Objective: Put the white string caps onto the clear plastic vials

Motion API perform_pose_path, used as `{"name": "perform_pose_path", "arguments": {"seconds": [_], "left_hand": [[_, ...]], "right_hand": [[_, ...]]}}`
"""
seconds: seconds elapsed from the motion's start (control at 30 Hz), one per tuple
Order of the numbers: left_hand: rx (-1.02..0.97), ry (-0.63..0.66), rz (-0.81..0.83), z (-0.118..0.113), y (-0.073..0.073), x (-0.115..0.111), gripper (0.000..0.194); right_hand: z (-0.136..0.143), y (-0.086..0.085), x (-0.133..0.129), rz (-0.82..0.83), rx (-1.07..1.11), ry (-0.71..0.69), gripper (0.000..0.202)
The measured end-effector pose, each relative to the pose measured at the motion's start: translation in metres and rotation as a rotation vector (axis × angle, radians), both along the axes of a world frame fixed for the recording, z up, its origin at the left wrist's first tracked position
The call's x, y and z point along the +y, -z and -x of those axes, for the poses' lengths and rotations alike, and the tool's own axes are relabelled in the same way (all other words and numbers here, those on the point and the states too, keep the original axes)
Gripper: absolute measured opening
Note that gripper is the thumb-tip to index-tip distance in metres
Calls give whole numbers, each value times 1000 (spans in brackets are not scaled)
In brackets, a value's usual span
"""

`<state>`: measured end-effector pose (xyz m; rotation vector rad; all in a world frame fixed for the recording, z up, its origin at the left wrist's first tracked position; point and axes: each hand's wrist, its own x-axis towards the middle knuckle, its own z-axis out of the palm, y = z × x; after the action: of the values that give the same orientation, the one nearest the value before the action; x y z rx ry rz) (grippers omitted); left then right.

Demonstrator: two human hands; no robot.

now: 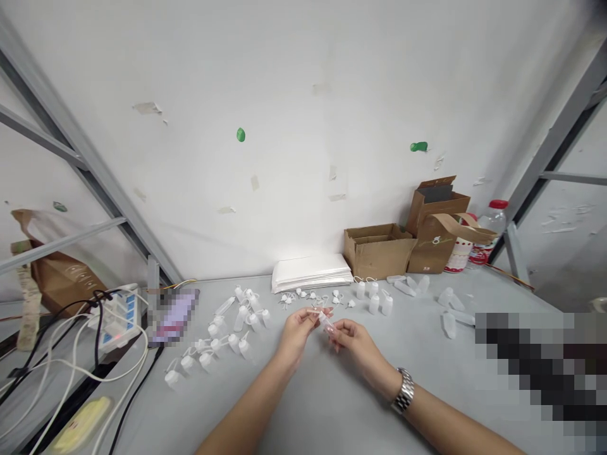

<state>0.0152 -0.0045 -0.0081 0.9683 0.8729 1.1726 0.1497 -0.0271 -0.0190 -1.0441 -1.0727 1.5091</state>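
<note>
A small translucent plastic bottle (326, 321) is held tilted between my two hands above the grey table. My right hand (355, 341) wraps its fingers and thumb around the bottle's body. At the bottle's top, my left hand (298, 331) pinches a white cap, largely hidden by the fingers. Just beyond lie several loose white caps with loop straps (312, 295). Several capped bottles (241, 318) stand in a group to the left, and a few more (374, 304) stand to the right. Farther right, several uncapped bottles (449, 325) lie on their sides.
White flat packs (310, 272) are stacked against the wall, beside an open cardboard box (379, 256) and a brown paper bag (429, 243). A red-capped bottle (496, 218) stands at the back right. A power strip (118, 319) with tangled cables and a blurred phone (174, 316) occupy the left.
</note>
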Motion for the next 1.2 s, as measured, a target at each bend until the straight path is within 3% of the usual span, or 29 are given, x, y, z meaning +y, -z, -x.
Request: {"name": "perform_pose_path", "arguments": {"seconds": [0.13, 0.27, 0.43, 0.63, 0.83, 0.93, 1.07, 1.2], "left_hand": [[28, -20, -23, 2, -3, -1, 28], [58, -110, -47, 3, -2, -1, 28], [14, -67, -6, 1, 1, -1, 31], [87, -100, -61, -1, -5, -3, 29], [158, -173, -96, 1, -10, -3, 27], [167, -143, -88, 3, -9, -2, 26], [151, -91, -83, 4, -7, 0, 25], [147, -110, -51, 4, -6, 0, 28]], "right_hand": [[-2, -4, 1, 174, 251, -173, 35], [-4, -3, 3, 127, 169, -117, 33], [-5, -4, 1, 38, 25, -44, 34], [-6, -9, 2, 245, 209, -201, 50], [-8, -13, 4, 92, 88, -20, 38], [-9, -10, 3, 55, 65, -49, 35], [-7, -5, 2, 172, 107, -159, 48], [-4, -8, 1, 81, 63, -55, 39]]}}
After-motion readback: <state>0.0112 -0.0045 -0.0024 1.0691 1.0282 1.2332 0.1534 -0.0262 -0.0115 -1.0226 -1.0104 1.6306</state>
